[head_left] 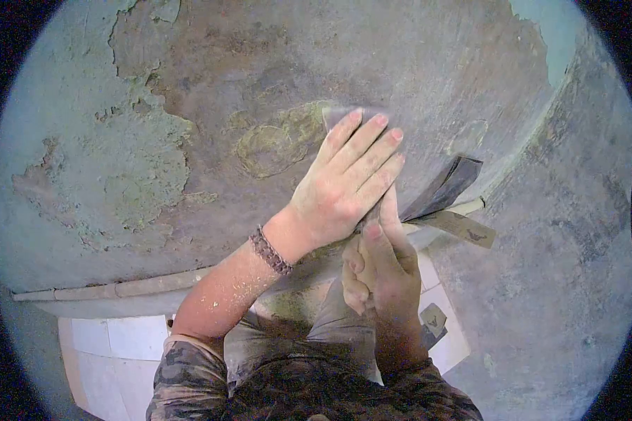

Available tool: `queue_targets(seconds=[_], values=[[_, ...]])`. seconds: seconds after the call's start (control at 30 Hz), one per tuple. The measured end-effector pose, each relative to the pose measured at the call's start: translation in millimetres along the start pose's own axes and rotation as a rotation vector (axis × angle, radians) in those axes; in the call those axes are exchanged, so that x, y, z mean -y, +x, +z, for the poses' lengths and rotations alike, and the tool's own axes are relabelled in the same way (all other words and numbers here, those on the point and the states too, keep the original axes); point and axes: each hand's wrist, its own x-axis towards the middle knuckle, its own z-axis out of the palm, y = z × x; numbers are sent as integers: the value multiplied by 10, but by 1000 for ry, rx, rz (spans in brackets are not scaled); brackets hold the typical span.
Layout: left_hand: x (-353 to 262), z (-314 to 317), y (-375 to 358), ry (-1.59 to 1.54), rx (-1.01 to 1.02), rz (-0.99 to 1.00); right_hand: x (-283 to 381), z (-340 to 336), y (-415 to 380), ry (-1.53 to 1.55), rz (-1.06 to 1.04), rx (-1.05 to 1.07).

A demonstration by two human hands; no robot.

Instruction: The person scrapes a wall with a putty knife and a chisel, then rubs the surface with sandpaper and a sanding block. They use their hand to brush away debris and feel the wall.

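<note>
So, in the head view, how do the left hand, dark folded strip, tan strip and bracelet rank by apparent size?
Largest to smallest, by visible area:
1. Left hand
2. Dark folded strip
3. Tan strip
4. Bracelet

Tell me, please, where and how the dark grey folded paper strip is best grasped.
Probably pinch the paper strip across its free upper end, coming from the right; that end juts clear, while the lower end runs toward the right hand.
</note>
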Motion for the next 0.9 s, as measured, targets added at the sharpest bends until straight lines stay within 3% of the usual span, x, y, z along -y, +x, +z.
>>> queue_targets(seconds=[0.43,0.9], values=[[66,-37,35,-20,-1,7,-93,74,-10,37,20,-53],[101,-62,-15,-19,19,31,-112,49,34,-33,-79,22]])
